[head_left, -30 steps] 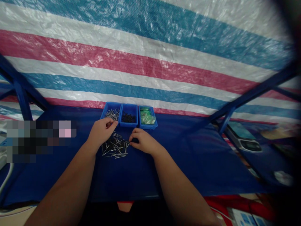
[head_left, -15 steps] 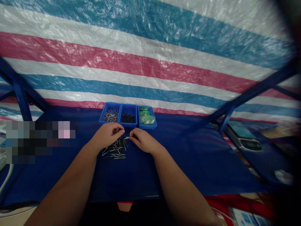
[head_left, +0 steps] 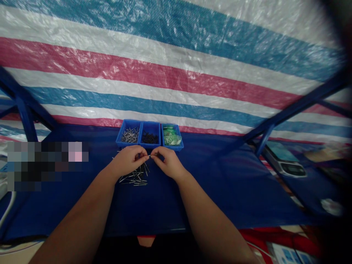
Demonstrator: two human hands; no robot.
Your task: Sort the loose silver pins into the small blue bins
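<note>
My left hand (head_left: 130, 158) and my right hand (head_left: 166, 161) meet fingertip to fingertip, each in a pinch. A small metallic piece (head_left: 150, 156) shows between them, and my right hand grips its end. What my left fingertips hold is too small to make out. Under and beside my left hand lies a pile of thin silver pins (head_left: 136, 179) with dark parts among them. Just beyond the hands stand a blue bin of silver pins (head_left: 130, 135), a blue bin of black pieces (head_left: 150, 138) and a blue bin of green packets (head_left: 172, 137).
The bins stand on a blue table (head_left: 220, 183) against a striped plastic sheet (head_left: 165, 73). Blue frame bars (head_left: 291, 102) rise at both sides. A scale (head_left: 288, 161) is at the right. A blurred-out patch covers the left side.
My hands have come together, closing the gap between their fingertips. The metallic piece in my right fingers now reaches my left fingertips.
</note>
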